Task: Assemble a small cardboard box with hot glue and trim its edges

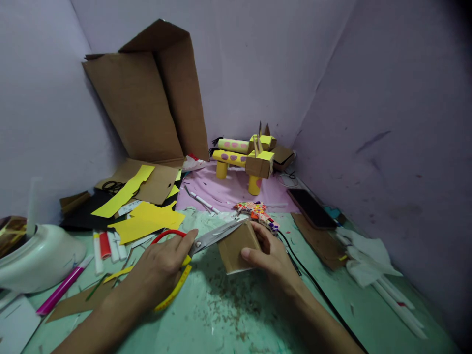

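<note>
My left hand is closed round the red and yellow handles of a pair of scissors. The blades point right and lie along the upper edge of a small brown cardboard piece. On the right side of that piece, my right hand grips it with the thumb on its face and the fingers behind. A yellow tape measure shows just below the left hand. Behind the cardboard lies a flower-patterned object, partly covered by it.
Two yellow spotted cardboard animals stand at the back. Large cardboard leans on the wall. Yellow paper, glue sticks and a white pot are left; a phone, black cable and white rods are right.
</note>
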Motion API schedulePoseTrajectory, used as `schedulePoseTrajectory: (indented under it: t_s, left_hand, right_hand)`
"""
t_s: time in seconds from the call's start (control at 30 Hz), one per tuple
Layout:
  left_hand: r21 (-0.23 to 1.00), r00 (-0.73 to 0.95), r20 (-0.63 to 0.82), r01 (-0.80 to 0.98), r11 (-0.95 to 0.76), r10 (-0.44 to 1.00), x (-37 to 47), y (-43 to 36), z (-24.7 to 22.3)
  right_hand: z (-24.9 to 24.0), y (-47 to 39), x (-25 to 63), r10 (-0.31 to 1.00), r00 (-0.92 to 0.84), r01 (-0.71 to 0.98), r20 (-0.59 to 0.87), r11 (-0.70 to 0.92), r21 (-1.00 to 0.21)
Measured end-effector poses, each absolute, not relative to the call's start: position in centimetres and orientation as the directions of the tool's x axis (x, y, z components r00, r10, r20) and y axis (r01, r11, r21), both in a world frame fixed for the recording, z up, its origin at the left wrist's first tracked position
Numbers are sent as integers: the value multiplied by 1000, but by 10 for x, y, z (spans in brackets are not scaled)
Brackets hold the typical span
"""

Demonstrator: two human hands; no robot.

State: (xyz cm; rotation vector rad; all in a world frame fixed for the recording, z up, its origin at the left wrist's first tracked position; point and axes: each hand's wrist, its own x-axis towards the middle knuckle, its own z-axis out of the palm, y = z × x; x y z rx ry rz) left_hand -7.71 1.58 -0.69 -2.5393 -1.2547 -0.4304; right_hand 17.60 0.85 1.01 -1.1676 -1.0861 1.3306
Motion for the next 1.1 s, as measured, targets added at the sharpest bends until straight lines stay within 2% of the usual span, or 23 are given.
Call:
schedulePoseTrajectory:
  t_s: [0.17,0.4,1.1]
  left_hand:
    - [-189,593,354,802,-566,723,-67,15,3]
    - [-279,607,368,795,-539,704,-64,10,8]
    - [-141,582,501,785,-603,641,-69,13,-8]
  right_hand:
    - [9,7,171,996,-82,-42,-41,-44,-998]
    - [13,5,167,997,-52,9,-55,-54,-998]
    - [10,6,169,997,-66,-21,-48,-50,-999]
